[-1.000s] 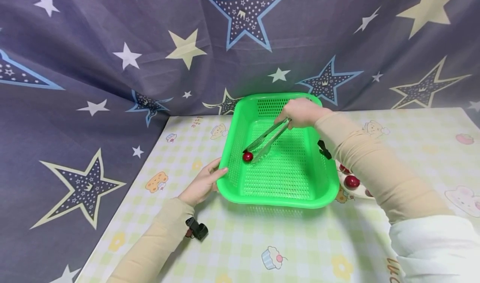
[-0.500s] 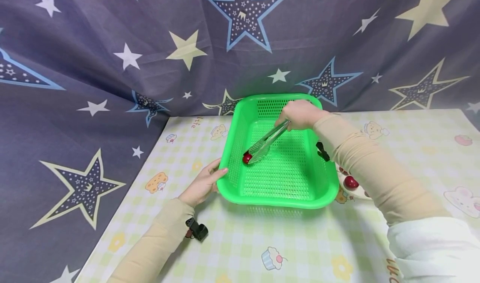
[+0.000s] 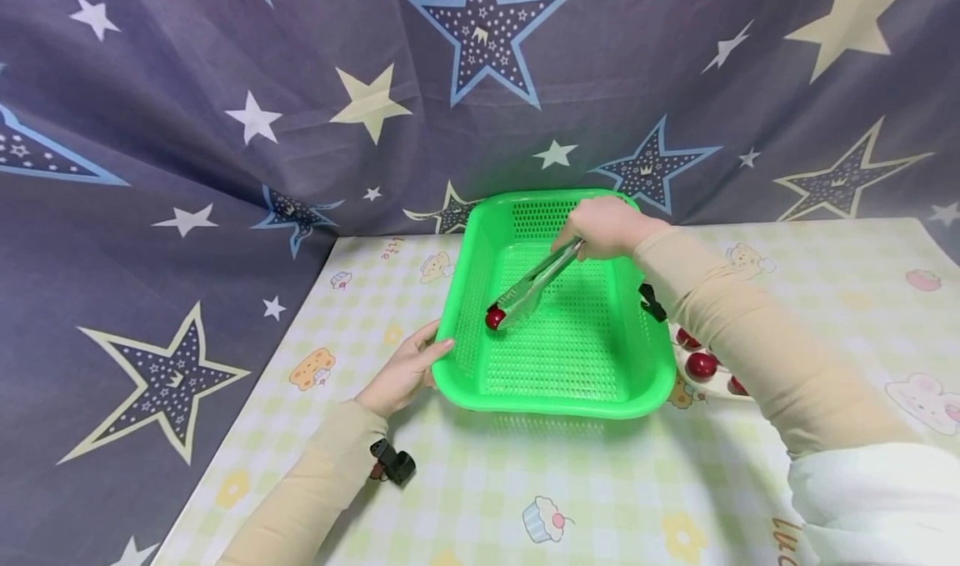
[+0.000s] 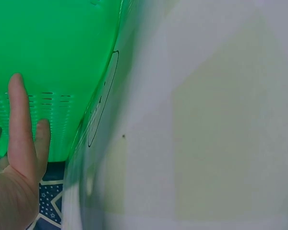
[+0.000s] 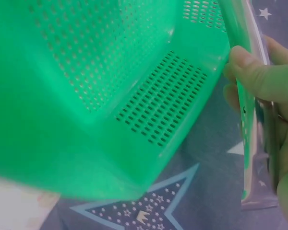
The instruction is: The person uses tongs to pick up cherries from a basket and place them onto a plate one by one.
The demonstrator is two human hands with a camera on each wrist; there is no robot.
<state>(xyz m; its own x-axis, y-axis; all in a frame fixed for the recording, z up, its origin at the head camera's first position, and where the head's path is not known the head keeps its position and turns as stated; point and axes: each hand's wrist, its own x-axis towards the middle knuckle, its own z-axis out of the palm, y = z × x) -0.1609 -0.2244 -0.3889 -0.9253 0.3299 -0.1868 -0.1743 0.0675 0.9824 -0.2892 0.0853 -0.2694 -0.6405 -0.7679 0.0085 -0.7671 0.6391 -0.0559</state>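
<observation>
In the head view my left hand (image 3: 405, 370) holds the left rim of a green plastic basket (image 3: 555, 403), thumb at the rim. The left wrist view shows its fingers (image 4: 21, 129) stretched along the basket's outer wall. My right hand (image 3: 603, 226), over the basket's far right part, grips a pair of metal tongs (image 3: 536, 283). They slant down to the left, their tips closed about a dark red cherry (image 3: 495, 319) low inside the basket. In the right wrist view the thumb (image 5: 252, 69) lies along the tongs; their tips are out of that view.
A white plate (image 3: 720, 384) with several dark red cherries (image 3: 702, 367) stands right of the basket, partly covered by the right forearm. A checked cloth (image 3: 600, 491) covers the table. A dark curtain with stars (image 3: 315, 66) hangs right behind the basket.
The tongs' arms have come together about the cherry, which sits slightly lower in the head view. The left hand and the basket have stayed in place.
</observation>
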